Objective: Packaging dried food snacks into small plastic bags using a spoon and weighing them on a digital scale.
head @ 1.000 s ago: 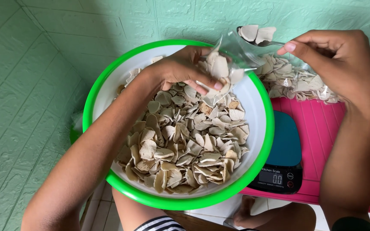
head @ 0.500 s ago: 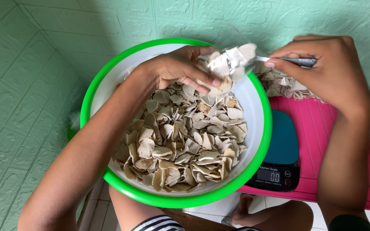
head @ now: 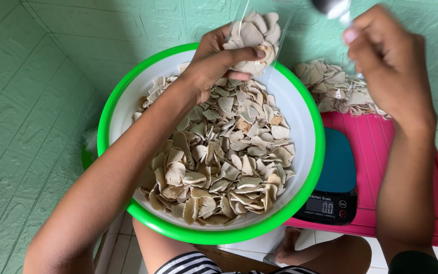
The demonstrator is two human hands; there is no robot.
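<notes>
The left hand [head: 214,63] has its grip closed on a small clear plastic bag [head: 253,38], partly filled with pale dry cracker chips, above the far rim of the green-rimmed white round basin [head: 310,122]; the right hand [head: 389,66] pinches a metal spoon [head: 333,7], seemingly empty; the basin remains largely full; filled clear bags [head: 338,91] lie along the pink table's [head: 381,147] far edge; the teal kitchen scale [head: 335,175] carries nothing; judged early to midway.

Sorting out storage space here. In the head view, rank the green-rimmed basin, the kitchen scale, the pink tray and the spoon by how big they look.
1. Green-rimmed basin, largest by far.
2. Pink tray, partly hidden under the basin, so unsure how much more there is.
3. Kitchen scale, also partly covered.
4. Spoon, smallest, blurred and cut off by the frame edge.
</notes>
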